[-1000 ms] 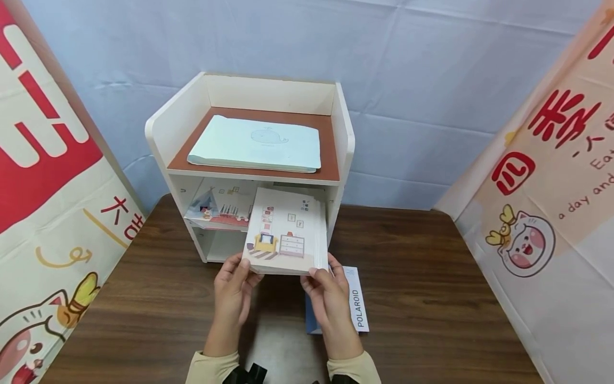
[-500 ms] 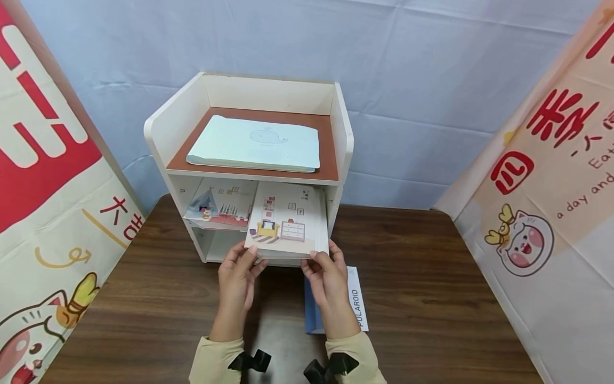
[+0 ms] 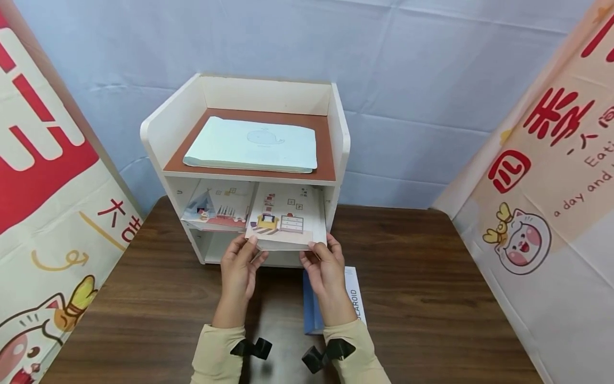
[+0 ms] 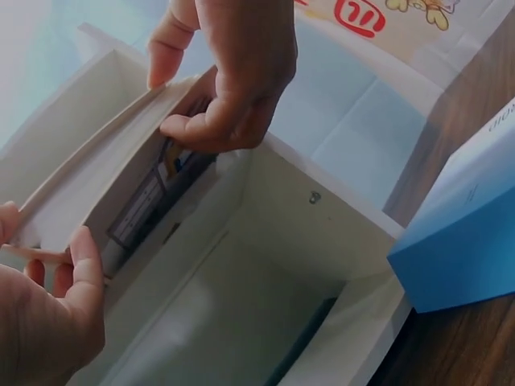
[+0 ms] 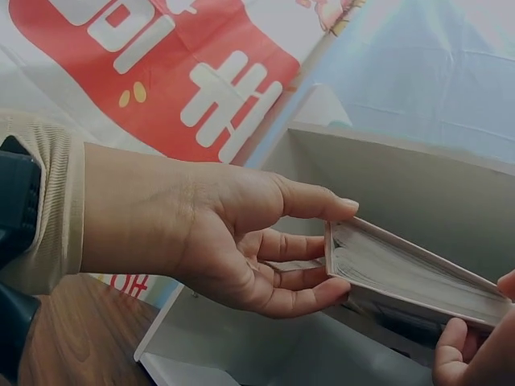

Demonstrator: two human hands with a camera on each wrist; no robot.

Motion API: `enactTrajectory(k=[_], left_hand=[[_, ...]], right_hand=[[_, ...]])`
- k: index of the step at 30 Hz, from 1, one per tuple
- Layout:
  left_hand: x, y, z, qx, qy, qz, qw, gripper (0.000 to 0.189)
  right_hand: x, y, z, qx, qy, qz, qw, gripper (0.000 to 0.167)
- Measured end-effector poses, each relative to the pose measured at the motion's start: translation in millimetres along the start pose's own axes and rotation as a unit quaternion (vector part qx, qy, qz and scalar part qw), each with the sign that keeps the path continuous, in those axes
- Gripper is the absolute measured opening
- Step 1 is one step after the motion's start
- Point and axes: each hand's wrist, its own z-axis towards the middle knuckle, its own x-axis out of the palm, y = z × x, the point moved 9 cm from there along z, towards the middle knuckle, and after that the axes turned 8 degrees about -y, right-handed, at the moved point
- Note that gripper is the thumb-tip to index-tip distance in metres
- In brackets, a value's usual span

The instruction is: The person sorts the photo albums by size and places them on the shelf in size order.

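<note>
Both hands hold a thick hardcover book [image 3: 288, 213] by its near corners, its cover printed with an armchair and a dresser. My left hand [image 3: 238, 272] pinches the left corner, and my right hand [image 3: 328, 274] pinches the right one. The book's back part lies inside the middle compartment of a white shelf unit [image 3: 341, 138]; its near end juts out. Thumbs press the top cover while fingers curl beneath, as the right wrist view shows on the page block [image 5: 418, 277]. Another illustrated book [image 3: 223, 202] lies to its left in the same compartment.
A pale pad with a whale drawing [image 3: 251, 144] lies on the unit's brown top shelf. A blue and white box marked POLAROID [image 3: 312, 312] lies on the dark wooden table [image 3: 422, 288], partly behind my right forearm. Printed banners [image 3: 523, 240] flank the table.
The book has moved away from me, deeper into the middle compartment, and its near end now sits lower. Both hands have moved forward with it, keeping their hold.
</note>
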Motion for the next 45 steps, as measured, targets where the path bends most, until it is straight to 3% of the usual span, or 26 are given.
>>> enactTrajectory(k=[11, 20, 32, 39, 45], left_hand=[[-1.1, 6.7, 11.0, -0.030, -0.015, 0.030, 0.9990, 0.016], [-6.7, 6.6, 13.3, -0.045, -0.071, 0.086, 0.9927, 0.028], [8.1, -0.5, 15.2, -0.014, -0.055, 0.032, 0.9979, 0.016], [11.1, 0.5, 14.3, -0.008, -0.042, 0.049, 0.9979, 0.020], [9.9, 1.8, 12.9, -0.009, -0.031, 0.067, 0.9972, 0.025]], right_hand=[[3, -1, 5.7, 0.000, -0.018, 0.044, 0.9989, 0.044], [3, -3, 10.8, 0.027, -0.027, 0.059, 0.9975, 0.038], [5, -9, 18.4, 0.066, -0.030, 0.108, 0.9914, 0.027], [5, -13, 22.3, 0.081, -0.040, 0.140, 0.9859, 0.047], [2, -15, 25.0, 0.077, -0.046, 0.151, 0.9844, 0.042]])
